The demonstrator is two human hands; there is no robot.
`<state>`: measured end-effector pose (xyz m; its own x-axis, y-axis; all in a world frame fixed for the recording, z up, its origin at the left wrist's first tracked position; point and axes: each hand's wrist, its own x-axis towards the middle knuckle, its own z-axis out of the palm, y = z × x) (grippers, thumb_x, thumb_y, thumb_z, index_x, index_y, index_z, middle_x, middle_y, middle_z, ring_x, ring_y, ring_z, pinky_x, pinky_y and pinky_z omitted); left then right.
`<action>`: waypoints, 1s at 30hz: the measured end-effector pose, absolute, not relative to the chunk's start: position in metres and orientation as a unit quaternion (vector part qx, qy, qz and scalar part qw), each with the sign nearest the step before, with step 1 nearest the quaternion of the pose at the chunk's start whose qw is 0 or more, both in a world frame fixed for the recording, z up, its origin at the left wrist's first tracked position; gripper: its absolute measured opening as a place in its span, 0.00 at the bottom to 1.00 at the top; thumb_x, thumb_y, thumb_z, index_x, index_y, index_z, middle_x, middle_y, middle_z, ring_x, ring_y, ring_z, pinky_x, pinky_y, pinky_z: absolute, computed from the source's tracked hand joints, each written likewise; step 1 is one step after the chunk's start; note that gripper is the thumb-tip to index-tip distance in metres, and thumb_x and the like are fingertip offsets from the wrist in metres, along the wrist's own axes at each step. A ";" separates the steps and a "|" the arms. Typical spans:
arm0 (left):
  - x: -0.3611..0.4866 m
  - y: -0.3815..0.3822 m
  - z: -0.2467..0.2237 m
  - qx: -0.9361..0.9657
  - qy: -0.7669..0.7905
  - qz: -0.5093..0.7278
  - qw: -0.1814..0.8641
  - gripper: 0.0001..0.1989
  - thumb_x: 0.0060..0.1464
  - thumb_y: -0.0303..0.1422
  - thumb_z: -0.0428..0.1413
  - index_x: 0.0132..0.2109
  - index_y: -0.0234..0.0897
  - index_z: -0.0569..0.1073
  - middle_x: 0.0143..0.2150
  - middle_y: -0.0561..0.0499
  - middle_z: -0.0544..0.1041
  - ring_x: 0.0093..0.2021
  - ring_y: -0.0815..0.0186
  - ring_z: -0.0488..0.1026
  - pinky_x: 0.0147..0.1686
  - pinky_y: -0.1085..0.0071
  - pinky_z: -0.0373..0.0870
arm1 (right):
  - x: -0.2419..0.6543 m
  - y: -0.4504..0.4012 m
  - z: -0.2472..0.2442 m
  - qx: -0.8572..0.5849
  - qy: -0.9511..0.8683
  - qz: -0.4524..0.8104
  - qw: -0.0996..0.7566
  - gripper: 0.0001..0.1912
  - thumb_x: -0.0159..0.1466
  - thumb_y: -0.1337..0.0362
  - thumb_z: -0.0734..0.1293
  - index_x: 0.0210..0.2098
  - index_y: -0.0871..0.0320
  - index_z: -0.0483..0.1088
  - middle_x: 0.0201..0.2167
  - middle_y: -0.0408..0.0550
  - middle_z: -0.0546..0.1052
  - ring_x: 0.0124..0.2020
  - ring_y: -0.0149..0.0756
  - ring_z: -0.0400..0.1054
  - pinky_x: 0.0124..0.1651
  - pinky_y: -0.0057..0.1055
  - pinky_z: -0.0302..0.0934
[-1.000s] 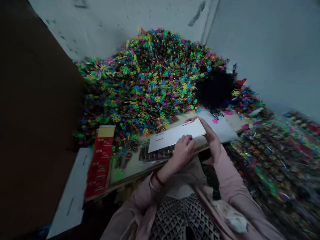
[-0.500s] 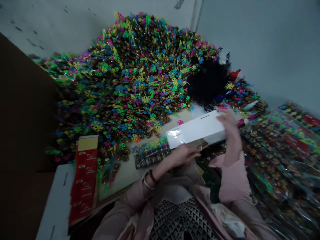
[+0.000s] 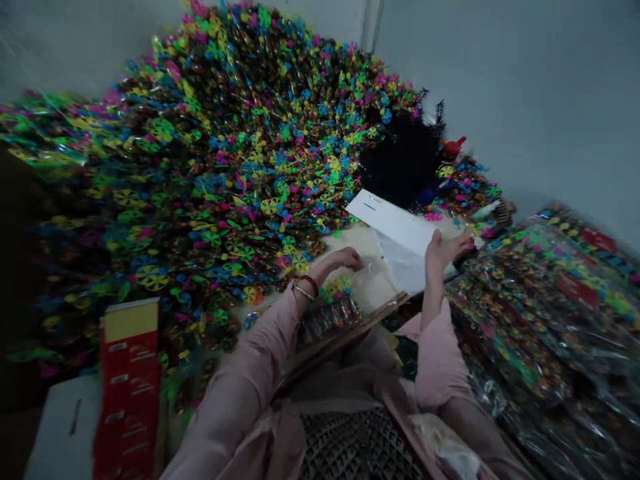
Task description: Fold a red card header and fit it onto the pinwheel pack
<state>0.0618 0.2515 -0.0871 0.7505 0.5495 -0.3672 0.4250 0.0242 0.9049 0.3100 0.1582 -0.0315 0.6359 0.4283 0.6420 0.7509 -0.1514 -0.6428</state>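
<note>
My left hand (image 3: 349, 259) is above the pale tabletop (image 3: 373, 287), fingers curled together. Whether they pinch anything is hidden; a faint shiny bit shows beside the fingertips. Below that wrist lies a packed row of small tubes with colourful tops (image 3: 333, 310). My right hand (image 3: 444, 248) is at the right end of a long white card (image 3: 395, 220), thumb and fingers apart. Under the card a sheet that looks like clear plastic (image 3: 400, 260) spreads toward the table edge.
A big heap of tubes with colourful plastic wheels (image 3: 240, 160) fills the back and left. Black netted plastic pieces (image 3: 395, 160) lie behind the card. Red printed cards (image 3: 127, 393) stand at front left. Filled clear bags (image 3: 540, 313) are piled at right.
The white card has swung round, its left end now farther back. My left hand has moved up and away from the card onto the tabletop side. My right hand has opened at the card's right end.
</note>
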 end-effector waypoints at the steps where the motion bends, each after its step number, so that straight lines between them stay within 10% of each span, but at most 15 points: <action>1: 0.065 0.253 -0.090 0.691 0.345 0.071 0.632 0.12 0.39 0.37 0.64 0.26 0.31 0.76 0.19 0.53 0.72 0.22 0.71 0.66 0.26 0.75 0.62 | 0.295 0.154 -0.034 -0.754 -0.382 -0.163 0.509 0.32 0.66 0.56 0.57 0.62 0.70 0.47 0.57 0.72 0.57 0.58 0.52 0.55 0.55 0.52 0.55; 7: 0.068 0.247 -0.094 0.616 0.286 0.190 0.709 0.16 0.44 0.40 0.63 0.33 0.28 0.77 0.24 0.50 0.74 0.26 0.72 0.68 0.31 0.73 0.66 | 0.204 0.113 -0.041 -0.735 -0.575 -0.075 0.351 0.14 0.69 0.59 0.56 0.44 0.56 0.71 0.40 0.51 0.73 0.46 0.41 0.62 0.50 0.39 0.54; 19: 0.050 0.237 -0.069 0.618 0.204 0.111 0.751 0.18 0.43 0.43 0.64 0.32 0.29 0.78 0.28 0.47 0.79 0.29 0.69 0.74 0.36 0.71 0.71 | 0.181 0.124 -0.066 -0.719 -0.669 -0.024 0.188 0.11 0.68 0.65 0.57 0.36 0.58 0.71 0.35 0.51 0.73 0.44 0.42 0.59 0.46 0.37 0.51; 24: 0.049 0.225 -0.062 0.650 0.247 0.098 0.712 0.17 0.45 0.42 0.63 0.30 0.28 0.77 0.23 0.46 0.77 0.24 0.68 0.73 0.29 0.73 0.69 | 0.200 0.136 -0.074 -0.741 -0.593 0.009 0.317 0.09 0.62 0.68 0.59 0.29 0.58 0.70 0.29 0.51 0.73 0.38 0.40 0.62 0.46 0.37 0.56; 30: 0.022 0.228 -0.070 0.614 0.267 0.199 0.716 0.18 0.48 0.44 0.61 0.30 0.29 0.75 0.25 0.48 0.76 0.27 0.69 0.72 0.32 0.73 0.68 | 0.282 0.102 -0.034 -0.661 -0.262 0.091 0.697 0.07 0.57 0.59 0.62 0.28 0.56 0.66 0.24 0.42 0.69 0.25 0.33 0.63 0.34 0.36 0.62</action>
